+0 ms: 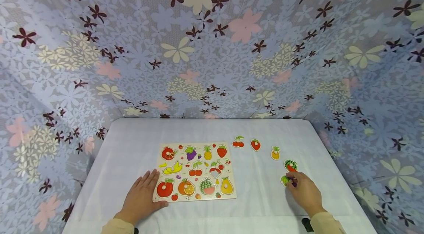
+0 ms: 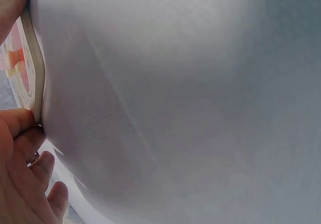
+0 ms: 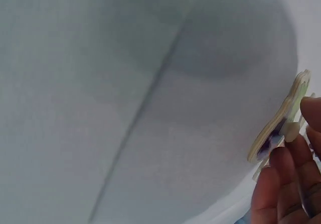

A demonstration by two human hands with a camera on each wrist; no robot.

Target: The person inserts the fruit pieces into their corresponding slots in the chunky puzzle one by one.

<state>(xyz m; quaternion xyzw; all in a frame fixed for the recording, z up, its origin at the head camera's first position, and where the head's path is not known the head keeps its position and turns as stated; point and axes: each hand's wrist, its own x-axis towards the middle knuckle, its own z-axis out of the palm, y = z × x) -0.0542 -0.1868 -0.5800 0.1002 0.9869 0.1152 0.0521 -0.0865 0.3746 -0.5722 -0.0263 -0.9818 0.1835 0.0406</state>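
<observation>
My left hand [image 1: 142, 193] rests at the near left corner of a wooden fruit puzzle board [image 1: 213, 153], fingers along the left edge and thumb at the near edge. In the left wrist view, its fingertips touch the side of the board [image 2: 39, 78]. My right hand [image 1: 304, 191] pinches a grape puzzle piece [image 1: 284, 180] by its small knob. That piece [image 3: 273, 133] shows tilted between thumb and fingers in the right wrist view. Just beyond it lies a watermelon piece [image 1: 290, 165], partly covered by the fingers in the head view.
Cherry [image 1: 238, 142], strawberry [image 1: 255, 145] and pineapple [image 1: 275, 153] pieces lie loose right of the board. Knobbed pieces including an apple [image 1: 165, 188] and a pear [image 1: 226, 186] sit in the board. A white cloth [image 1: 258, 204] covers the table; flowered fabric [image 1: 212, 61] hangs behind.
</observation>
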